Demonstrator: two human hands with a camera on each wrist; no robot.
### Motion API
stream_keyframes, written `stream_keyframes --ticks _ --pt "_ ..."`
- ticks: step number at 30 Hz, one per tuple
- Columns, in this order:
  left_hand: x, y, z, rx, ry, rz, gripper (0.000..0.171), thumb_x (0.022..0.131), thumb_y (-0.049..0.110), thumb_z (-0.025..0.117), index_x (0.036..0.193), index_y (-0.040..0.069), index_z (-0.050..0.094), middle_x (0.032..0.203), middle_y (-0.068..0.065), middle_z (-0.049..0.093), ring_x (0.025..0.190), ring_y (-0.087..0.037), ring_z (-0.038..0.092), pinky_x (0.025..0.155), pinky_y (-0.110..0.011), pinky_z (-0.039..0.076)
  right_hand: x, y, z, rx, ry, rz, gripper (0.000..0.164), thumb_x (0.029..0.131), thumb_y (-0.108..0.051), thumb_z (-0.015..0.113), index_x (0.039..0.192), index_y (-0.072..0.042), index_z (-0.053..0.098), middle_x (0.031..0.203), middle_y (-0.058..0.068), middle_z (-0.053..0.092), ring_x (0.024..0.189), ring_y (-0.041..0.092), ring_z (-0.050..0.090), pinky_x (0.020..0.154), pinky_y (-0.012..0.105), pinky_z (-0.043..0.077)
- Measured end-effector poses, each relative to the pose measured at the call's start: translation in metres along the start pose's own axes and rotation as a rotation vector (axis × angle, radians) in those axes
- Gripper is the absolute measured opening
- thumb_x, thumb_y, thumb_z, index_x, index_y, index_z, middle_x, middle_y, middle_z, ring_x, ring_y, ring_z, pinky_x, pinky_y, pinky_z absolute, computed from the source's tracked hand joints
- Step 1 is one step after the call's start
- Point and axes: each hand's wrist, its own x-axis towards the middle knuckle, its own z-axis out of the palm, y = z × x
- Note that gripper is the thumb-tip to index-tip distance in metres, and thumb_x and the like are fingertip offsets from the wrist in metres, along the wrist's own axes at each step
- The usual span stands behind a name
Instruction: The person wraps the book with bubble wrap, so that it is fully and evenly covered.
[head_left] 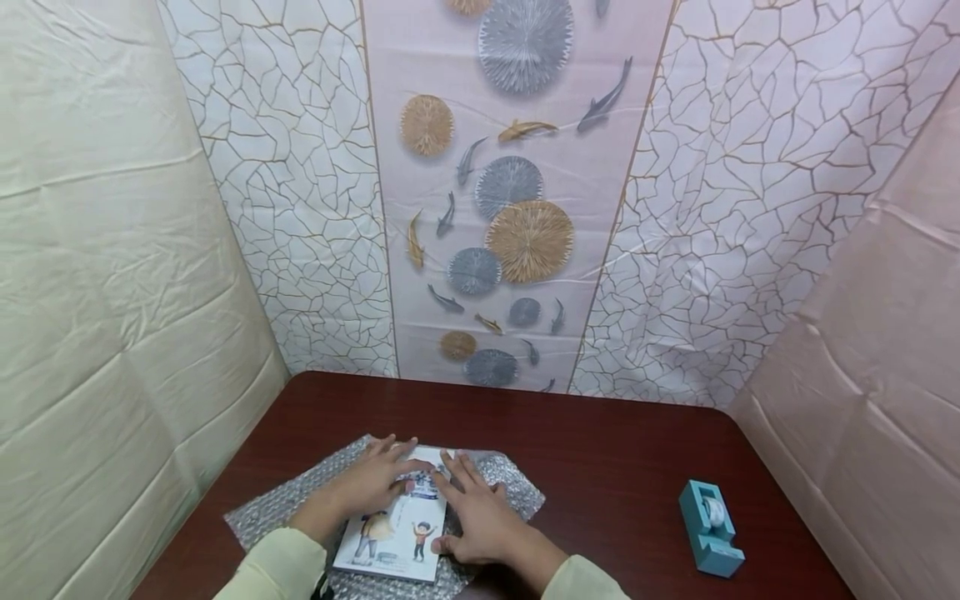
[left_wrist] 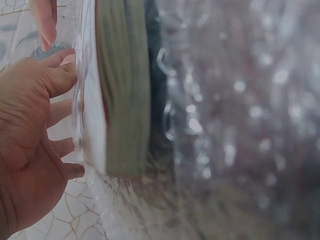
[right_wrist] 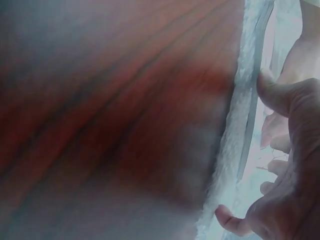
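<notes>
A white book with cartoon children on its cover lies on a sheet of bubble wrap. My left hand rests over the upper left of the book, fingers extended. Across the book's right edge lies my right hand, its fingers spread towards the top and its thumb near the lower right. In the left wrist view, the page edges of the book show beside my left hand. My right hand touches the book's side in the right wrist view, with bubble wrap beneath.
A teal tape dispenser with a roll of clear tape stands towards the right side of the dark red table. Patterned cloth hangs behind the table, and pale quilted-looking cloth closes off the left and right sides.
</notes>
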Motion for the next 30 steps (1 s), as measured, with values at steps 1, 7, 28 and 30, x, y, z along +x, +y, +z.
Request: stream_keyframes --ticks 1,7,28,30 --pt "0.0 0.001 0.001 0.006 -0.001 0.005 0.042 0.115 0.03 0.06 0.156 0.035 0.063 0.176 -0.019 0.042 0.162 -0.062 0.029 0.128 -0.083 0.022 0.0 0.001 0.001 -0.002 -0.005 0.004 0.102 0.094 -0.067 0.076 0.176 -0.029 0.03 0.188 0.002 0.012 0.174 0.034 0.016 0.104 0.09 0.043" --pt "-0.001 0.001 0.006 0.041 -0.004 0.029 0.044 0.115 0.028 0.059 0.158 0.034 0.061 0.175 -0.023 0.041 0.163 -0.061 0.027 0.132 -0.077 0.022 0.001 0.006 0.005 -0.028 -0.019 0.005 0.106 0.091 -0.074 0.074 0.176 -0.024 0.033 0.188 0.005 0.017 0.173 0.035 0.018 0.105 0.092 0.04" --pt "0.003 -0.007 -0.003 -0.062 -0.092 0.066 0.049 0.119 0.03 0.051 0.167 0.035 0.05 0.182 -0.023 0.022 0.169 -0.055 0.014 0.13 -0.078 0.024 0.012 0.017 -0.003 -0.03 -0.132 -0.046 0.087 0.1 -0.075 0.062 0.174 -0.043 0.031 0.187 -0.008 0.016 0.173 0.039 0.019 0.107 0.097 0.031" --pt "0.001 -0.006 -0.004 -0.084 -0.106 0.068 0.048 0.119 0.032 0.049 0.167 0.034 0.049 0.183 -0.023 0.02 0.169 -0.055 0.012 0.131 -0.079 0.022 0.011 0.016 -0.003 -0.025 -0.136 -0.056 0.085 0.101 -0.074 0.062 0.174 -0.044 0.032 0.187 -0.006 0.016 0.172 0.04 0.019 0.106 0.097 0.032"
